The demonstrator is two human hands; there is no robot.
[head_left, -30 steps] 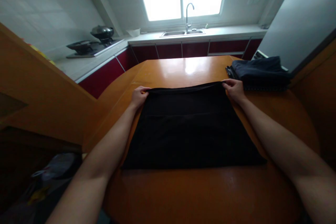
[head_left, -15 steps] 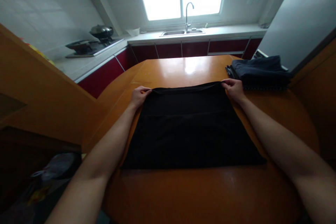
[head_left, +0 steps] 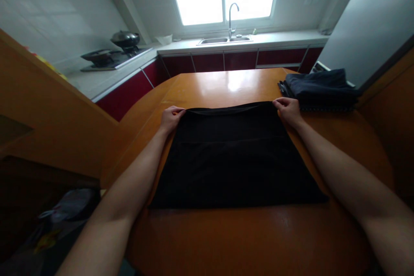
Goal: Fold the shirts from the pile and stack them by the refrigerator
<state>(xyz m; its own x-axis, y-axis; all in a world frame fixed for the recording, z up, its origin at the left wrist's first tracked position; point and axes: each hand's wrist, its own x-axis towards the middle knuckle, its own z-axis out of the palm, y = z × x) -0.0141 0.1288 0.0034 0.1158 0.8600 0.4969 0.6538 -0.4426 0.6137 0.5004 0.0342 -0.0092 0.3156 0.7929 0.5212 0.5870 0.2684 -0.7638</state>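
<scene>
A black piece of cloth [head_left: 237, 164], maybe a folded garment, lies spread flat on the wooden table [head_left: 239, 241]. Its far edge is pinched at both corners. My left hand [head_left: 171, 119] is closed on the far left corner, thumb against fingers. At the far right corner my right hand [head_left: 288, 109] pinches the same edge. Between the hands the far edge is stretched and shows two layers slightly apart. A faint crease runs across the cloth. What kind of garment it is I cannot tell.
A stack of folded dark clothes [head_left: 320, 90] sits on the table beyond my right hand. Past the table are a counter with a sink [head_left: 224, 40] and a stove [head_left: 113, 60] with pans. A wooden panel [head_left: 54, 108] stands at left, a fridge [head_left: 365, 21] at right.
Almost nothing differs. The far edge of the cloth sags slightly more between my hands, and both hands keep their pinch in nearly the same place.
</scene>
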